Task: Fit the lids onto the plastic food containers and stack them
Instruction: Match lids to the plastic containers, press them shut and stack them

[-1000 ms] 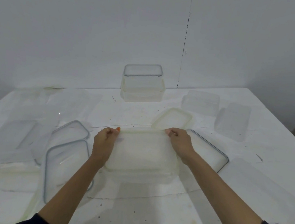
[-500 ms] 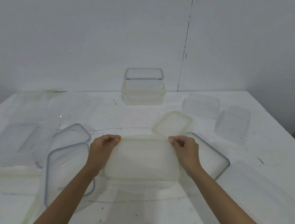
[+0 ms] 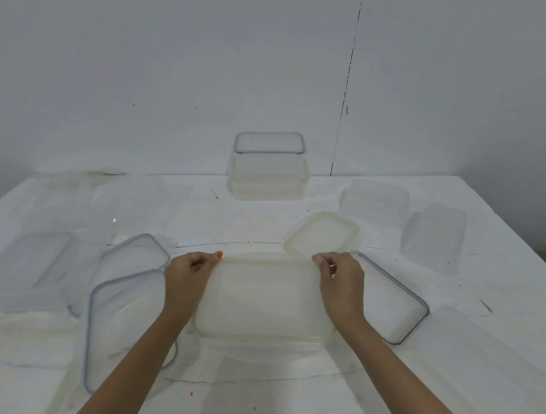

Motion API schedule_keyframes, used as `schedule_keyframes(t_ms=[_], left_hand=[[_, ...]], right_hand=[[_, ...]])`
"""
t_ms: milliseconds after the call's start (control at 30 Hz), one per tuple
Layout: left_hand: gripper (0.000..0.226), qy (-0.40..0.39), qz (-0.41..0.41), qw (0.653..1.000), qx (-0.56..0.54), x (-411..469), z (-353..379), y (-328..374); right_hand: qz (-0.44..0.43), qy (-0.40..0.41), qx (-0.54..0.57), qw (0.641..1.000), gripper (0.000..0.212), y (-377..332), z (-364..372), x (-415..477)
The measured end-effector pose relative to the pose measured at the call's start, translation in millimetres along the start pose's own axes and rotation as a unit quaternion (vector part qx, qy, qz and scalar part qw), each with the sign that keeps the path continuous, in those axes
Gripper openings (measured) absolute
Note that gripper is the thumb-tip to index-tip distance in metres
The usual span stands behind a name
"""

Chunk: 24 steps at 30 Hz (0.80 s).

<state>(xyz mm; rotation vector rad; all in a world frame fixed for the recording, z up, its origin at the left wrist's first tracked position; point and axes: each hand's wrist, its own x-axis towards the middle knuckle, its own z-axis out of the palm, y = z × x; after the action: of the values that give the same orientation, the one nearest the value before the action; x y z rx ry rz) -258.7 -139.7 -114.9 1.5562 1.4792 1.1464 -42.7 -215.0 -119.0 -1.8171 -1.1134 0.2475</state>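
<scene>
Lid (image 3: 267, 299), cloudy yellowish plastic with rounded corners, sits on a clear container (image 3: 260, 351) at the middle of the white table (image 3: 273, 413) (a lidded stack (image 3: 267, 171) stands near the wall). Left hand (image 3: 187, 275) and right hand (image 3: 341, 284) curl their fingers round its far corners, pinching the rim.

Single head-worn wide-angle view. Looks forward and down from above and behind left hand (image 3: 187, 279), right hand (image 3: 340, 290). Near both; takes in desk (image 3: 240, 402) beyond, up to wall (image 3: 180, 57).
</scene>
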Motion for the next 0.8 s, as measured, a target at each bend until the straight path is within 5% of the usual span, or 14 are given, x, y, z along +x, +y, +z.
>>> schedule_keyframes(t_ms=[467,700,800], left_hand=[[0.015,-0.047,-0.007,0.999,0.002,6,1,1],[0.015,0.021,0.016,1.000,0.000,9,6,-5],[0.005,0.096,0.117,0.986,0.068,-1,-1,3]], right_hand=[[0.047,-0.022,0.031,0.998,0.013,-1,-4,1],[0.072,-0.039,0.060,0.995,0.010,-3,5,14],[-0.047,0.020,0.041,0.998,0.007,-9,0,17]])
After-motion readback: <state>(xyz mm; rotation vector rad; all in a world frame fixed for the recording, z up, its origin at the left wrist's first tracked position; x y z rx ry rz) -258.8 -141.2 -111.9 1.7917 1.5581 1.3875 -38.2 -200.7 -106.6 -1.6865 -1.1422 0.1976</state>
